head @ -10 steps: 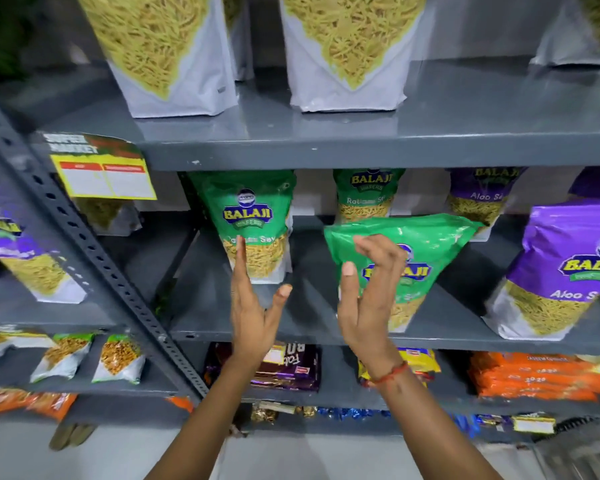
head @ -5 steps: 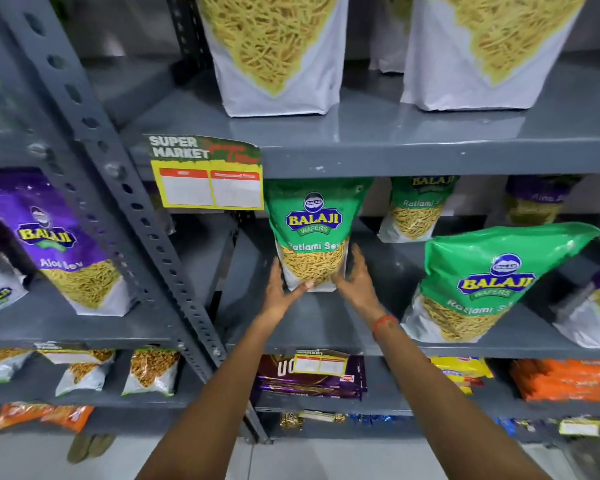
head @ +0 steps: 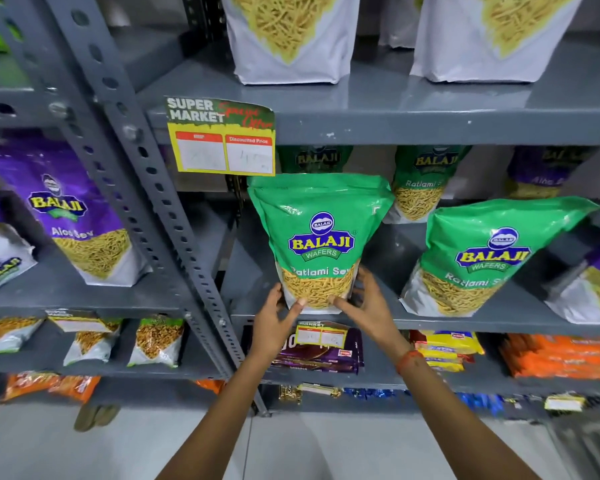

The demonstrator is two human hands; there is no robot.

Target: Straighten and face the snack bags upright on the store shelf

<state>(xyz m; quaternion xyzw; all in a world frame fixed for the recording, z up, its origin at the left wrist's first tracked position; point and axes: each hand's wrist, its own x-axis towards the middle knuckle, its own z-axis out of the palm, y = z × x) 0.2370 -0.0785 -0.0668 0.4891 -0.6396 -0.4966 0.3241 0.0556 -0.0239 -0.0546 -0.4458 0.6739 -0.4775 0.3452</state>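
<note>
A green Balaji Ratlami Sev bag (head: pixel 321 237) stands upright at the front edge of the grey middle shelf (head: pixel 499 322), its label facing me. My left hand (head: pixel 274 322) grips its lower left corner and my right hand (head: pixel 364 306) grips its lower right side. A second green Ratlami Sev bag (head: pixel 489 258) stands to the right, leaning slightly left. Two more green bags (head: pixel 426 181) sit further back on the same shelf.
A slanted perforated upright (head: pixel 146 188) divides the shelving. Purple Aloo Sev bags (head: pixel 73 216) stand on the left unit and at the far right. A yellow price tag (head: pixel 222 140) hangs from the upper shelf edge. Chocolate and biscuit packs (head: pixel 323 351) fill the shelf below.
Both hands took hold of the left green bag and drew it from the back of the shelf to the front edge. The view shifted left and closer.
</note>
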